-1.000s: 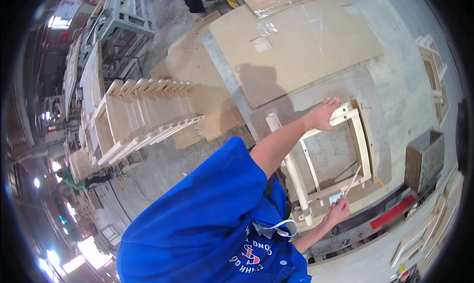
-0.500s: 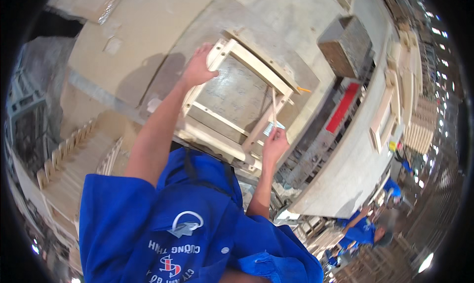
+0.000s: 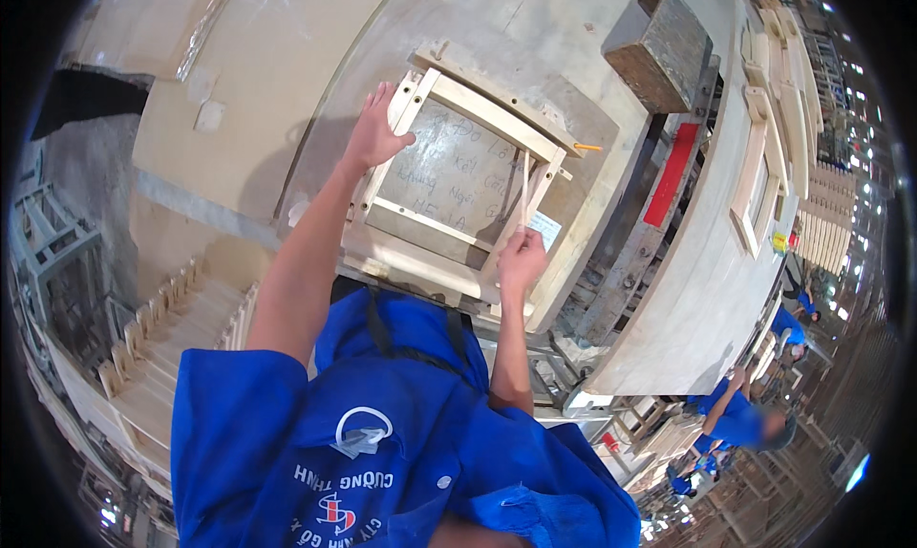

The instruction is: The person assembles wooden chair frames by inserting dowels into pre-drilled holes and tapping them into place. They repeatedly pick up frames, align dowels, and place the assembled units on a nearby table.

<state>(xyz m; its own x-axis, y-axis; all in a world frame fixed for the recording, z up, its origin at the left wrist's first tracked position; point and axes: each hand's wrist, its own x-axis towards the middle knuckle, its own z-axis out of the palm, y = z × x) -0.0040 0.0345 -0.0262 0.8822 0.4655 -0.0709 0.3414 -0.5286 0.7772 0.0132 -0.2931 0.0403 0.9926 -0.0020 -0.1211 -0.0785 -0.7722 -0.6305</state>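
A pale rectangular wooden frame (image 3: 493,118) with dark holes in its rails lies on the workbench (image 3: 602,156) in front of me. My left hand (image 3: 373,135) grips its left rail near the far corner, thumb over the inner edge and fingers along the outside. Between the fingers of my right hand (image 3: 522,259) is a thin wooden stick (image 3: 525,190). It points away from me along the inside of the right rail, its far tip at the far right corner. Handwriting covers the board (image 3: 449,171) seen through the frame.
Along the frame's far side lies a wooden strip (image 3: 478,78); an orange stick (image 3: 587,148) is by its right end. A paper slip (image 3: 544,229) is beside my right hand. Farther right stand a wooden box (image 3: 659,56), a red strip (image 3: 671,173) and another bench (image 3: 669,328). Co-workers (image 3: 740,419) are beyond.
The whole view has shifted slightly. My right hand sits a little farther left, with more of the paper slip showing beside it. Both hands keep their holds.
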